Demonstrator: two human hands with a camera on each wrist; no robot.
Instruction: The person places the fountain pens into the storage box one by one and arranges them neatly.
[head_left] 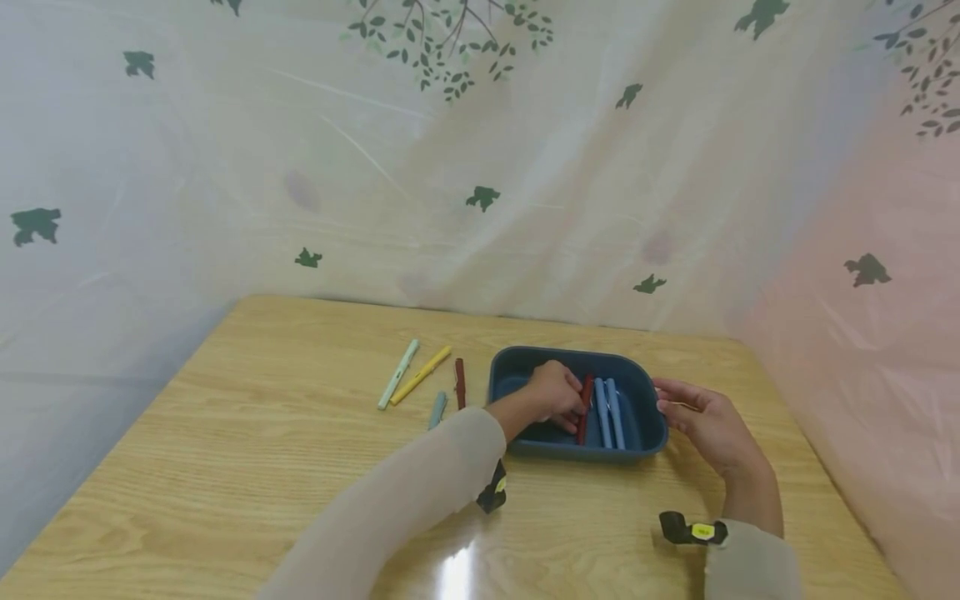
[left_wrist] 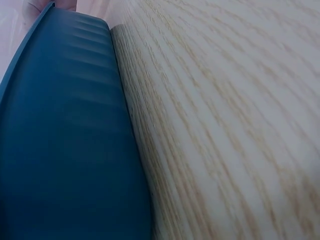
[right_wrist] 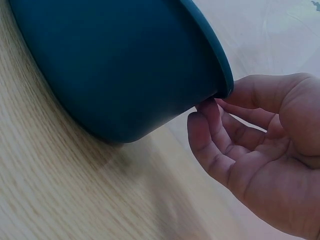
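A dark blue open box (head_left: 600,454) stands on the table, with two light blue pens (head_left: 609,412) lying side by side in its right part. My left hand (head_left: 557,392) reaches in over the near rim, and its fingers hold a red pen (head_left: 585,408) alongside the blue ones. At the right end, my right hand (head_left: 708,421) pinches the box's rim between thumb and fingers. In the right wrist view, the right hand's fingers (right_wrist: 200,132) curl below the rim. The left wrist view shows mainly the box's outer wall (left_wrist: 75,130), not the left hand.
Left of the box on the wooden table (head_left: 225,467) lie a pale green pen (head_left: 398,374), a yellow pen (head_left: 421,376), a dark red pen (head_left: 460,383) and a grey-blue pen (head_left: 438,409) partly behind the left sleeve. A patterned curtain (head_left: 480,250) hangs behind the table.
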